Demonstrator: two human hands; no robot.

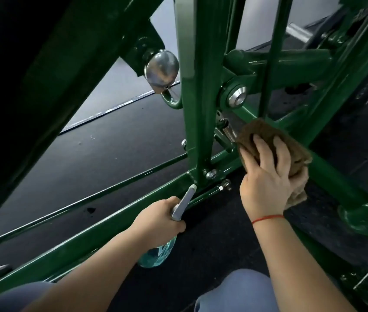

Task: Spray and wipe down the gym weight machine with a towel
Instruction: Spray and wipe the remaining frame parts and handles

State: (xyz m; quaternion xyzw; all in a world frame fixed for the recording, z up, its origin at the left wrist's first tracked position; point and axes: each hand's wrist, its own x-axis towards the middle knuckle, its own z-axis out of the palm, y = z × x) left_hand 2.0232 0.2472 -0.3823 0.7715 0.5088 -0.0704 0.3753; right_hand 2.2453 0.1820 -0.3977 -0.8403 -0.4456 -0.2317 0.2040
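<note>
Down low by the green weight machine (201, 86), the left hand (158, 219) grips a spray bottle (181, 207) around its neck, fingers curled tight under the grey spray head. The head sticks up past the knuckles, and its pale tip sits just beside the foot of the upright post, where that post meets the base rail (101, 235). The bottle's clear blue body hangs below the palm, in front of the rail. The right hand (268, 176) lies on a brown towel (259, 131) with fingers spread and only gently bent, pressing the cloth flat against a slanting frame tube (336, 174) rather than pinching it. The towel reaches out beyond the fingertips towards a small coil spring (228, 131) and touches or nearly touches it, while a loose fold droops below the little-finger side of the hand. A red string (268, 218) circles the right wrist. Dark rubber flooring (111, 154) lies under the frame.
</note>
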